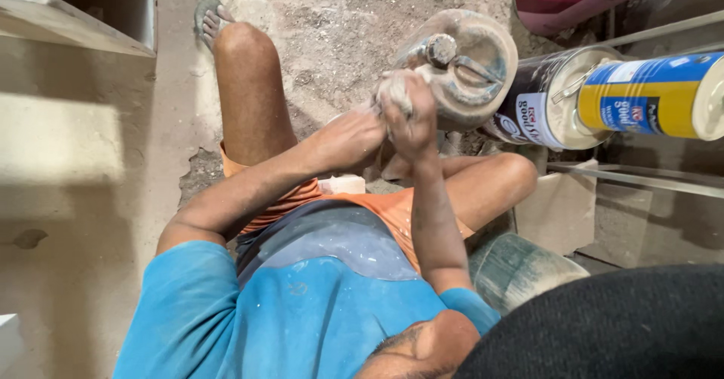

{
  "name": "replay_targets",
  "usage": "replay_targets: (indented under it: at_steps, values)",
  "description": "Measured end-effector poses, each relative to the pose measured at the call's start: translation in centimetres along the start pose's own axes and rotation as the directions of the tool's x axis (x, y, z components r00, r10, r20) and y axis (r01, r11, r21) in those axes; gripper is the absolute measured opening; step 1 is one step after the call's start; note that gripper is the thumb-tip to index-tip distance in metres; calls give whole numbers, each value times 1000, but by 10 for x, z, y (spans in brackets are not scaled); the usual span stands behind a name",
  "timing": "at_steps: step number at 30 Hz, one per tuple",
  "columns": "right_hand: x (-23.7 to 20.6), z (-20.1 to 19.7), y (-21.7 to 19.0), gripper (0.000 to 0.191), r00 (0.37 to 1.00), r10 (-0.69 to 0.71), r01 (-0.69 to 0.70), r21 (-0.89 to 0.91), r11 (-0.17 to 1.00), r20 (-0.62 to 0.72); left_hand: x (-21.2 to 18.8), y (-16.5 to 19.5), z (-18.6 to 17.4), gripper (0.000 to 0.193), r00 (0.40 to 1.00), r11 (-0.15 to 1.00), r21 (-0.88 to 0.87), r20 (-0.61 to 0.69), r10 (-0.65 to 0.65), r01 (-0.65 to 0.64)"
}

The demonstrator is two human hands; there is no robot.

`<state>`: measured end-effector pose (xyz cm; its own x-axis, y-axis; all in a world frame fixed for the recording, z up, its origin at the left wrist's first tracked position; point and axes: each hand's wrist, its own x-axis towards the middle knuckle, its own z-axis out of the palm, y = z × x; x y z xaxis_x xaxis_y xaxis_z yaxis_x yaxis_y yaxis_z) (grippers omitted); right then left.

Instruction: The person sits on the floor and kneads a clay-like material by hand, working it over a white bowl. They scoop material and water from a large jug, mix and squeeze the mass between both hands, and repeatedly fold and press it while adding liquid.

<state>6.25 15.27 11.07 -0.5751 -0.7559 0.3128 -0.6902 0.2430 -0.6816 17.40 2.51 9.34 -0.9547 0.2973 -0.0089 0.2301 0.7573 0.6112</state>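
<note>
Floor [332,39]: bare dirt where I sit, knees drawn up.
Dusty can [460,66]: lies tipped on its side just past my knees, closed cap toward me; contents hidden.
Neighbouring cans: black one [539,115] and yellow-and-blue one [648,96], both closed.
Right hand [411,111]: grip closed on a pale putty lump [394,91].
Left hand [347,138]: grip curled against it.
Handling: I'd judge steady, even kneading best.

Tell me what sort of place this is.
Probably a building site or rough workshop floor. The ground is bare dusty dirt floor, a dust-caked round metal can lies by the hands, and a yellow-and-blue tin and cut stone slab pieces lie nearby.
</note>
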Motion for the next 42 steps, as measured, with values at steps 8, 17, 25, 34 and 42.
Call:
replay_targets:
  at_steps: [8,17,25,34,42]
  values:
    - [17,-20,38,28,812,533,-169,779,604,-237,-13,8,-26,94,929,932,-340,-370,-9,-127]
    - [-4,9,-10,26,1000,21,-18,185,982,-11,3,3,-12,69,885,984,169,-464,36,48]
    - [6,-9,54,48,770,629,-338,767,545,-108,-22,-14,-16,69,906,884,453,-413,91,118]
    - [-44,27,8,42,968,-211,155,-342,927,-132,-19,-19,-20,21,879,898,434,-454,149,72]
    - [-31,28,69,50,916,286,-350,210,913,281,-33,-23,-29,39,914,823,563,-369,171,73]
